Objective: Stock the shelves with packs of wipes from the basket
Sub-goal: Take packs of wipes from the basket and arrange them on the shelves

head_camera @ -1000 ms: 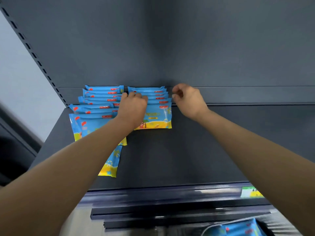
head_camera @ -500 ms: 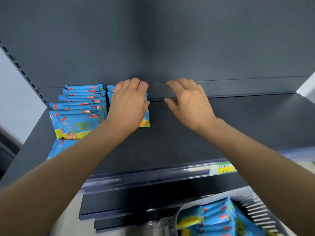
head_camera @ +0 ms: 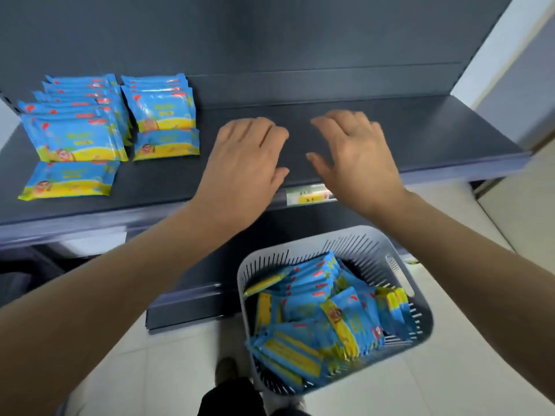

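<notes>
Nearest, a dark shoe (head_camera: 226, 367) is seen on the pale floor (head_camera: 480, 355), just beside a grey slatted basket (head_camera: 375, 244). The basket stands on the floor below the shelf (head_camera: 420, 133) and is filled with a loose heap of blue-and-yellow packs of wipes (head_camera: 315, 310). Beyond and above it, both forearms are extended over the front part of the dark shelf. The left hand (head_camera: 246, 157) is held palm down, fingers loosely straight and close together, with nothing in it. The right hand (head_camera: 357, 157), just beside it, is likewise palm down and empty, its fingers slightly spread. Whether either hand touches the shelf cannot be told. A price label (head_camera: 309, 195) is noted on the shelf's front edge, below the gap between the hands. Further back, at the shelf's left end, a left row (head_camera: 78, 127) and a right row (head_camera: 163, 111) of packs are stood leaning towards the back panel (head_camera: 300, 34), with one flat pack (head_camera: 69, 180) laid before the left row and another before the right.
</notes>
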### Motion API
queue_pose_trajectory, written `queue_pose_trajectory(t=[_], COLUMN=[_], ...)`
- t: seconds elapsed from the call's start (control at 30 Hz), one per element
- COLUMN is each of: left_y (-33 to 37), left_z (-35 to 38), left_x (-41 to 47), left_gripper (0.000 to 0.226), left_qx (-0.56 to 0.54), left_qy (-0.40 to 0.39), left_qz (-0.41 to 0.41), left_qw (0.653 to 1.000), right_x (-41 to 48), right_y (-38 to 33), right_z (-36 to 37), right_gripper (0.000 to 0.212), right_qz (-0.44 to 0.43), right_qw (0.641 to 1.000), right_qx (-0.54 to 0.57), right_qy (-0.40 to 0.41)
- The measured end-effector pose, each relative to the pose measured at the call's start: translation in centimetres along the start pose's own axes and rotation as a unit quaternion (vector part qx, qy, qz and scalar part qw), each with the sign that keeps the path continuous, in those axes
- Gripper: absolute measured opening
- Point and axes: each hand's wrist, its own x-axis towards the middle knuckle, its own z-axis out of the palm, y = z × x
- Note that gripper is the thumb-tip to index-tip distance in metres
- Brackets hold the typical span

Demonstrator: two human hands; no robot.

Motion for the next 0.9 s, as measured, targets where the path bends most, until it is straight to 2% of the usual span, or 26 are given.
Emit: queue_pose_trajectory(t=[0.1,0.23,0.43,0.57,0.67,0.77,0.9], left_y=[3.4,6.3,9.6,10.5,10.1,9.0,8.2], left_z=[2.3,5.9,10.5,12.6,13.7,14.2,14.6], left_x=[-2.7,-6.3,-9.9,-10.7,-11.6,-13.0,-15.0], left_gripper=[0.039,0.039,0.038,0.036,0.035,0.034,0.039], left_qx=[-0.021,-0.049,-0.096,-0.125,-0.139,-0.137,-0.105], left_qy=[-0.040,-0.138,-0.236,-0.328,-0.419,-0.510,-0.579], left_qz=[0.007,0.000,0.025,0.066,0.054,0.042,0.052], left_qw=[0.999,0.989,0.967,0.934,0.896,0.848,0.807], right_x=[-4.6,-9.9,-14.3,-16.4,-18.1,-19.3,-20.0], right_y=[1.6,3.9,7.8,9.3,9.9,10.3,10.3], right_z=[0.9,3.2,5.9,7.2,8.6,10.0,11.4], right_gripper=[0.044,0.043,0.035,0.033,0.039,0.044,0.049], right_qz=[0.009,0.022,0.080,0.112,0.102,0.100,0.108], right_qw=[0.999,0.991,0.942,0.892,0.853,0.831,0.814], right_qx=[0.001,-0.009,-0.027,-0.028,-0.050,-0.063,-0.064], right_qy=[-0.043,-0.134,-0.324,-0.437,-0.509,-0.543,-0.567])
